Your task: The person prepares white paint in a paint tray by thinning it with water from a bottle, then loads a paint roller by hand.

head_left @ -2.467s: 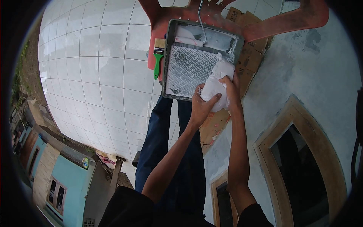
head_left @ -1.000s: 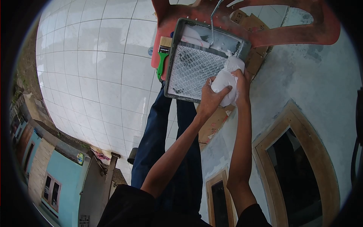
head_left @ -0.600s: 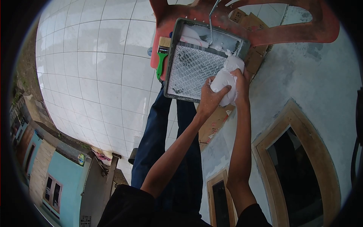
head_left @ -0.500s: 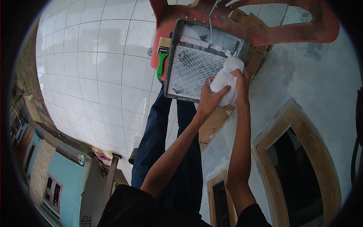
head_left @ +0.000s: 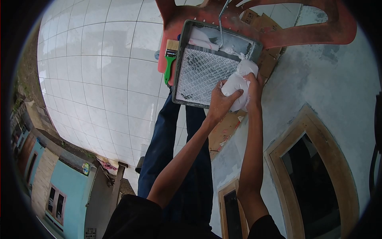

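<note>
Both my hands grip a soft plastic bag of white paint (head_left: 237, 88) over the right side of a dark paint tray (head_left: 178, 75). My left hand (head_left: 221, 101) wraps its left side, the thumb lying across the front. On the right side, my right hand (head_left: 254, 87) is closed round it. The bag's narrow upper end points at the tray's well, where white paint lies. A paint roller (head_left: 203, 43) rests in that well, its wire handle rising past the far rim. White paint coats the ribbed slope of the tray.
Under the tray stands a red plastic chair (head_left: 274, 40), with a green-handled paintbrush (head_left: 169, 63) lying on it beside the tray. Cardboard (head_left: 268, 59) lies on the floor by the wall. White tiles (head_left: 115, 67) spread out at left; a wooden window frame (head_left: 274, 155) is at right.
Almost nothing differs. Both hands keep their hold on the bag, and the view has shifted very slightly.
</note>
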A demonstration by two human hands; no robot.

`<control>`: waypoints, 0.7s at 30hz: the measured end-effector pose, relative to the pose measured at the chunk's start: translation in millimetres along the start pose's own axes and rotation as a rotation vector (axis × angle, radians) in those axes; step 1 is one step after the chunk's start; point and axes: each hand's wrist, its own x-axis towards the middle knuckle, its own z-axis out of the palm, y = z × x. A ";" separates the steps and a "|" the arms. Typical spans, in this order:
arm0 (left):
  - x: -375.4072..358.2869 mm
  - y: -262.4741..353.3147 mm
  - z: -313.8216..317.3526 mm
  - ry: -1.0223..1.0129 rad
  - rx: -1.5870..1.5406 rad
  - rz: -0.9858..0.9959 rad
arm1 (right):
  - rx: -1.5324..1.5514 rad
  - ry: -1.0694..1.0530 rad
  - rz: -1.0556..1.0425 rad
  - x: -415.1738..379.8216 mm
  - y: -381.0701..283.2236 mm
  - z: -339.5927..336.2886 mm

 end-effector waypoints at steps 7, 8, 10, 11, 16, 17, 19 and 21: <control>1.8 2.5 -1.9 -0.028 -0.018 0.006 | 0.004 -0.012 -0.007 -1.0 -3.4 2.0; 2.3 2.5 -2.2 -0.028 -0.018 0.006 | -0.011 -0.012 -0.018 0.0 -2.7 2.4; 2.6 3.7 -2.3 -0.021 -0.022 0.011 | -0.026 -0.012 -0.029 0.1 -2.6 3.1; 2.9 4.6 -2.6 -0.021 -0.022 0.012 | -0.018 -0.010 -0.021 0.3 -2.9 3.5; 3.4 3.3 -4.8 -0.021 0.019 -0.014 | -0.008 0.014 -0.011 0.2 -0.6 5.0; 3.3 2.7 -4.4 -0.025 0.017 -0.015 | -0.016 -0.001 -0.016 0.2 0.1 4.5; 3.6 -0.3 -4.7 -0.019 -0.029 -0.025 | -0.022 -0.009 -0.024 -3.7 -4.5 6.8; 3.6 -1.9 -4.8 -0.011 -0.036 -0.012 | -0.051 0.012 -0.021 -8.9 -8.6 9.4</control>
